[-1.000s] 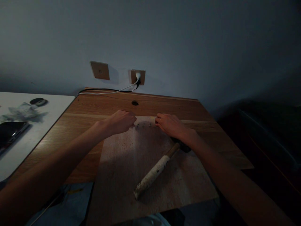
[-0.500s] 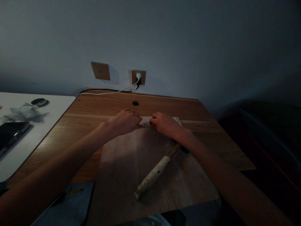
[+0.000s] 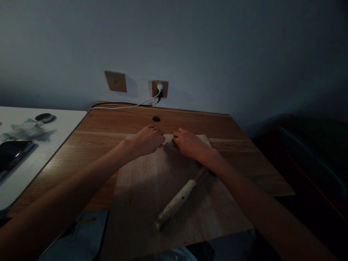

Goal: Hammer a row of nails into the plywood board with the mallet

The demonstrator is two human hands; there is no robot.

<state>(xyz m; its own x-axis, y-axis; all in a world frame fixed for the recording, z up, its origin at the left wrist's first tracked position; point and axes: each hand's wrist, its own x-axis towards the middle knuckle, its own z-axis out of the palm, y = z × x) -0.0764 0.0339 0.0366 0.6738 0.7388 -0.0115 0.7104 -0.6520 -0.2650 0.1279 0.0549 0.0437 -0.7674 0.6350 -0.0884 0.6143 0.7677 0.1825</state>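
My left hand [image 3: 149, 140] is above the far end of a pale wooden board [image 3: 141, 195], its fingers curled and pressed together. Facing it across a small gap, my right hand [image 3: 186, 144] is also closed, with thumb and fingers bent inward. Whatever they pinch, if anything, is too small or hidden to make out. Tiny dark specks dot the board around the fingers. Slanting across the board lies a tool with a wooden handle [image 3: 176, 203] wrapped in worn whitish material. Its far end is hidden under my right forearm.
The board rests on a brown wooden desk [image 3: 100, 145] with a cable hole [image 3: 156, 119]. Cables [image 3: 119, 107] run to a wall socket [image 3: 160, 88]. At left, a white table [image 3: 65, 123] bears a dark device [image 3: 13, 154], crumpled plastic [image 3: 28, 128] and a round dark object [image 3: 45, 117].
The fingers of my left hand have curled in more tightly. My right hand has shifted very slightly left and up. The handled tool stays where it was.
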